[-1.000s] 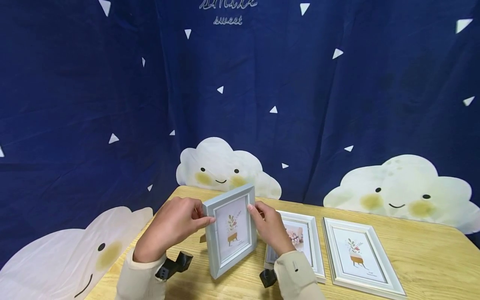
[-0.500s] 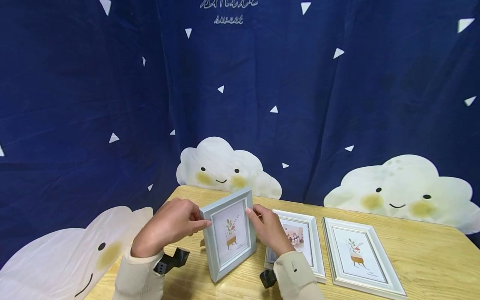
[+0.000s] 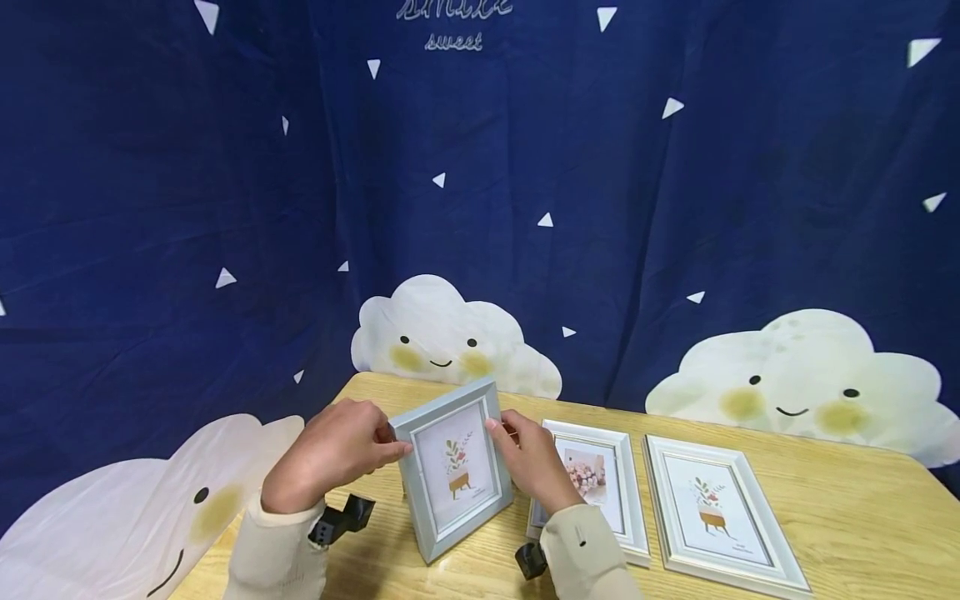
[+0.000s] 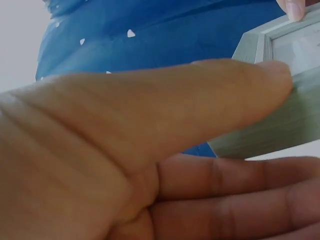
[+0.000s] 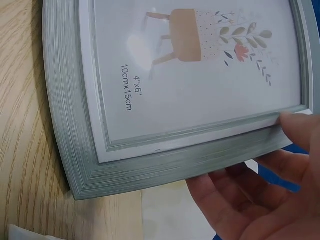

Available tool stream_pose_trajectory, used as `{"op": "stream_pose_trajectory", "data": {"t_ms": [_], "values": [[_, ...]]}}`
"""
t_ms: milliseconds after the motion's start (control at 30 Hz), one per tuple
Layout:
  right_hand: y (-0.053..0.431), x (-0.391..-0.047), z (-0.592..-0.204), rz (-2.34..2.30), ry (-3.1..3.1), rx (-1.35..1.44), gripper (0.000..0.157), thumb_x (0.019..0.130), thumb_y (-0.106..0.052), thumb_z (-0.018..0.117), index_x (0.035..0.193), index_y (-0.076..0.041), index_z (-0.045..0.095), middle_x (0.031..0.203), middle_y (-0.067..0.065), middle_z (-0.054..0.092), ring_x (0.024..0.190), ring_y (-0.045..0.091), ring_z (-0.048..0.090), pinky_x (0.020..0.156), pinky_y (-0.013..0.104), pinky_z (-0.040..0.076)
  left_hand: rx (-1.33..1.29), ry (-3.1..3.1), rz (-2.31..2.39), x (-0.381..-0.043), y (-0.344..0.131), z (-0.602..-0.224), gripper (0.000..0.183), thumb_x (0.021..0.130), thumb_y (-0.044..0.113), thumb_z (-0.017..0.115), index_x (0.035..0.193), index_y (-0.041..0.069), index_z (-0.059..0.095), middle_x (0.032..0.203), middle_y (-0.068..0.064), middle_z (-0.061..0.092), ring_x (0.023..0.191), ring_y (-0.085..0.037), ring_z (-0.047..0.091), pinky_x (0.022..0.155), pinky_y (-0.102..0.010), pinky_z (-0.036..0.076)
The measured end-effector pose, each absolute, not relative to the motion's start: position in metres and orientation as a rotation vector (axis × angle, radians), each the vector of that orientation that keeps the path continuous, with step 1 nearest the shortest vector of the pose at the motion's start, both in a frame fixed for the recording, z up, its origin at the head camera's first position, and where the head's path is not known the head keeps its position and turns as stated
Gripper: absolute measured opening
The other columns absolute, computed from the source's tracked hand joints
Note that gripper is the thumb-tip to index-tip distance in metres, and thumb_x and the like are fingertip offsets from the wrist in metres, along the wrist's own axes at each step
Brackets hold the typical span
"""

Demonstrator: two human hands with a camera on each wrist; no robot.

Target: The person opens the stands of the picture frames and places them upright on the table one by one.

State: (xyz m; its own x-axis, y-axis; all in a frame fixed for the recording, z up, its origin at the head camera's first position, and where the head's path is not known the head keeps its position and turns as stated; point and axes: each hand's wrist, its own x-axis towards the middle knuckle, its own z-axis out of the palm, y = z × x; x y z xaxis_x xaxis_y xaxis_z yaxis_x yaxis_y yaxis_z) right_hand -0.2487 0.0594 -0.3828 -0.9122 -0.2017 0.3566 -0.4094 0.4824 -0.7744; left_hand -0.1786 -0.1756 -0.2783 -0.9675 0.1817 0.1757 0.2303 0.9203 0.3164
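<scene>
A grey-green picture frame [image 3: 448, 535] with a potted-plant print stands upright, leaning back a little, on the wooden table in the head view. My left hand [image 3: 336, 450] pinches its upper left edge, thumb on the front and fingers behind. On the opposite side my right hand [image 3: 534, 460] grips the right edge, its thumb on the inner border. The right wrist view shows the picture frame [image 5: 165, 167] close up, with "4"x6" 10cmx15cm" printed on the insert and the fingers of my right hand [image 5: 260, 185] behind the rim.
Two white picture frames lie flat to the right: one with a pink flower photo [image 3: 636, 508], partly under my right arm, and one with a plant print [image 3: 780, 546]. Behind the wooden table [image 3: 870, 517] hangs a dark blue curtain [image 3: 480, 167] with clouds.
The grey-green picture frame has shifted slightly left and turned its face more toward the head camera. Both hands keep hold of it and have moved left with it.
</scene>
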Motion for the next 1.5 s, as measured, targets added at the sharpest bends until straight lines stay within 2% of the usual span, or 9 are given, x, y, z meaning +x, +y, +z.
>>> {"op": "stream_pose_trajectory", "data": {"t_ms": [533,700,900,1033,1200,1267,1400,1500], "values": [[0.058,-0.248,-0.383,1.406,-2.547,0.518,0.028,0.099,-0.031,0.053,0.119,-0.014,0.064,0.100,0.002,0.068,0.094,0.019,0.064,0.083,0.041,0.051,-0.297,-2.963,-0.519,-0.183,-0.182,-0.280,0.025,0.079,0.032,0.077,0.061,0.018,0.067,0.057,0.008,0.053,0.053,-0.011,0.046,0.048,-0.028,0.034],[0.059,-0.248,-0.383,1.413,-2.559,0.484,0.031,0.099,-0.032,0.054,0.123,-0.014,0.062,0.102,0.003,0.068,0.095,0.020,0.063,0.084,0.042,0.051,-0.286,-2.968,-0.516,-0.184,-0.184,-0.280,0.022,0.079,0.034,0.076,0.073,0.014,0.069,0.067,0.006,0.061,0.059,-0.011,0.051,0.052,-0.029,0.040],[0.058,-0.247,-0.380,1.447,-2.508,0.440,0.032,0.098,-0.031,0.056,0.126,-0.017,0.060,0.105,0.002,0.067,0.100,0.019,0.062,0.087,0.042,0.050,-0.270,-2.903,-0.520,-0.178,-0.183,-0.275,0.036,0.082,0.040,0.072,0.102,0.010,0.068,0.088,-0.003,0.069,0.075,-0.018,0.063,0.061,-0.036,0.048],[0.056,-0.244,-0.373,1.528,-2.430,0.436,0.038,0.097,-0.029,0.058,0.133,-0.019,0.053,0.115,0.002,0.063,0.107,0.020,0.059,0.091,0.041,0.049,-0.289,-2.826,-0.501,-0.169,-0.178,-0.268,0.044,0.085,0.040,0.070,0.114,0.008,0.064,0.100,-0.006,0.069,0.084,-0.022,0.064,0.067,-0.042,0.049],[0.057,-0.240,-0.364,1.599,-2.325,0.509,0.049,0.096,-0.026,0.061,0.141,-0.020,0.045,0.137,0.005,0.053,0.124,0.025,0.052,0.101,0.043,0.043,-0.351,-2.745,-0.468,-0.154,-0.168,-0.264,0.046,0.084,0.040,0.071,0.118,0.009,0.062,0.104,-0.002,0.068,0.084,-0.019,0.062,0.073,-0.041,0.050],[0.057,-0.238,-0.362,1.604,-2.303,0.553,0.051,0.095,-0.026,0.061,0.143,-0.021,0.043,0.143,0.004,0.048,0.129,0.026,0.048,0.103,0.044,0.041,-0.376,-2.720,-0.449,-0.149,-0.164,-0.264,0.048,0.084,0.040,0.072,0.120,0.010,0.061,0.107,-0.001,0.068,0.090,-0.019,0.064,0.077,-0.041,0.050],[0.057,-0.235,-0.358,1.599,-2.289,0.638,0.055,0.095,-0.027,0.061,0.146,-0.022,0.040,0.148,0.000,0.042,0.134,0.024,0.042,0.106,0.044,0.037,-0.438,-2.704,-0.431,-0.141,-0.157,-0.264,0.050,0.083,0.040,0.073,0.122,0.011,0.061,0.111,0.000,0.067,0.097,-0.018,0.064,0.081,-0.040,0.051],[0.056,-0.233,-0.356,1.591,-2.289,0.670,0.057,0.095,-0.027,0.062,0.146,-0.021,0.039,0.149,-0.002,0.041,0.135,0.021,0.041,0.107,0.042,0.036,-0.484,-2.701,-0.433,-0.137,-0.152,-0.266,0.047,0.083,0.039,0.073,0.120,0.012,0.061,0.107,0.001,0.068,0.093,-0.015,0.064,0.077,-0.037,0.051]]}}
